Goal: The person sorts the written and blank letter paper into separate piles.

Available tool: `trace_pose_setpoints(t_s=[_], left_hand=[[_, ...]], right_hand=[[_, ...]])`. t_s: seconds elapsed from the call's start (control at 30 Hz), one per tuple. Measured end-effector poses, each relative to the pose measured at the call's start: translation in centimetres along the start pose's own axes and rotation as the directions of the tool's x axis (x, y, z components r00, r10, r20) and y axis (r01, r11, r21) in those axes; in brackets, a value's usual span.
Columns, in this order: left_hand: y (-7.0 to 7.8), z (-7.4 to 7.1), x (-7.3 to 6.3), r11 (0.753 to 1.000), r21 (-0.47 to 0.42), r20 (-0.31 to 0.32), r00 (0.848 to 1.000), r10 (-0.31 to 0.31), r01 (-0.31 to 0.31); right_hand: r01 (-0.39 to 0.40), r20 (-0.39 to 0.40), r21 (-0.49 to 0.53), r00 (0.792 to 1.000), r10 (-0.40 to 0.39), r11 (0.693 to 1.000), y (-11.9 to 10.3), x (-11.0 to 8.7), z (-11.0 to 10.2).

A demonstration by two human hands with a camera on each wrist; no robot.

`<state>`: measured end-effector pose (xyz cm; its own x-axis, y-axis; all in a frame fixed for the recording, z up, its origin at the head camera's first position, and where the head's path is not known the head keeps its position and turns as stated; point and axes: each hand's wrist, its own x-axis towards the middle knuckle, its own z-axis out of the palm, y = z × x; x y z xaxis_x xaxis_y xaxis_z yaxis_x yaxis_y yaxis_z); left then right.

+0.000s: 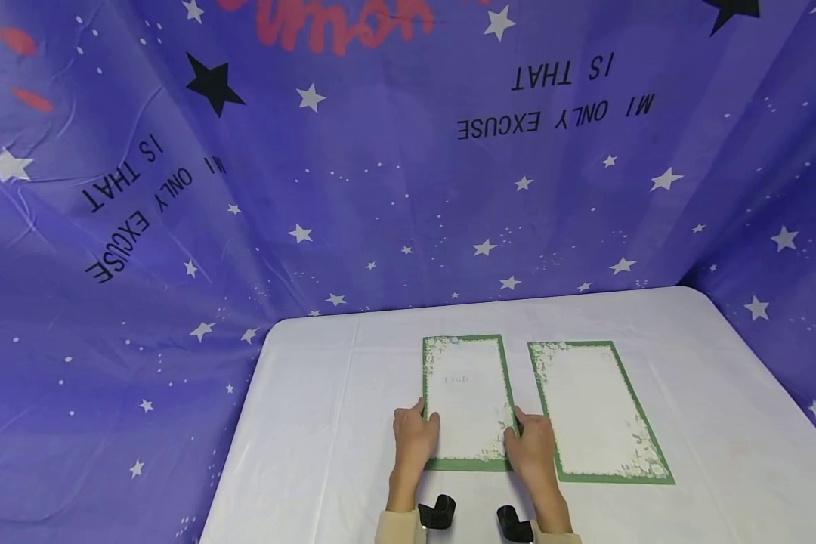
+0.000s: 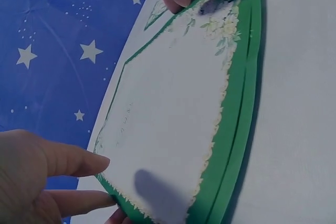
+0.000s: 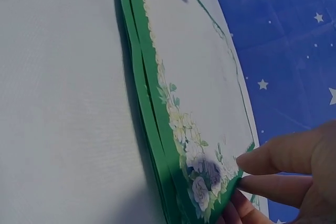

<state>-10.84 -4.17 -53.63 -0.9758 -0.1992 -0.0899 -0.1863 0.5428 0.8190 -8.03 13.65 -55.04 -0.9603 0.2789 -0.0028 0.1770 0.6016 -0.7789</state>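
A floral-bordered sheet of paper with a green edge and a faint line of writing lies upright between both hands. My left hand pinches its left edge, thumb on top and fingers below. On the opposite edge, my right hand pinches the paper near its lower right corner, where printed white flowers show in the right wrist view. Along the near side the green border appears doubled, like stacked layers, and bows slightly above the table in the left wrist view.
Just right of my right hand lies a second green-bordered floral sheet, without visible writing. Both sheets are on a table with a white cloth. A purple-blue star-printed curtain stands behind and at the sides. Black wrist mounts sit near the sleeves.
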Motion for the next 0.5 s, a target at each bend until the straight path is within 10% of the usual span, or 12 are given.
trace_pose_setpoints(t_s=[0.3, 0.5], left_hand=[[0.12, 0.59, -0.51, 0.980, 0.146, -0.082, 0.986, 0.147, -0.134], [-0.13, 0.07, -0.37, 0.992, -0.019, -0.032, 0.991, 0.127, -0.127]], right_hand=[[0.056, -0.055, -0.005, 0.997, -0.056, 0.998, -0.52, -0.31, 0.32], [0.047, -0.081, 0.044, 0.996, -0.044, 0.998, -0.77, -0.29, -0.17]])
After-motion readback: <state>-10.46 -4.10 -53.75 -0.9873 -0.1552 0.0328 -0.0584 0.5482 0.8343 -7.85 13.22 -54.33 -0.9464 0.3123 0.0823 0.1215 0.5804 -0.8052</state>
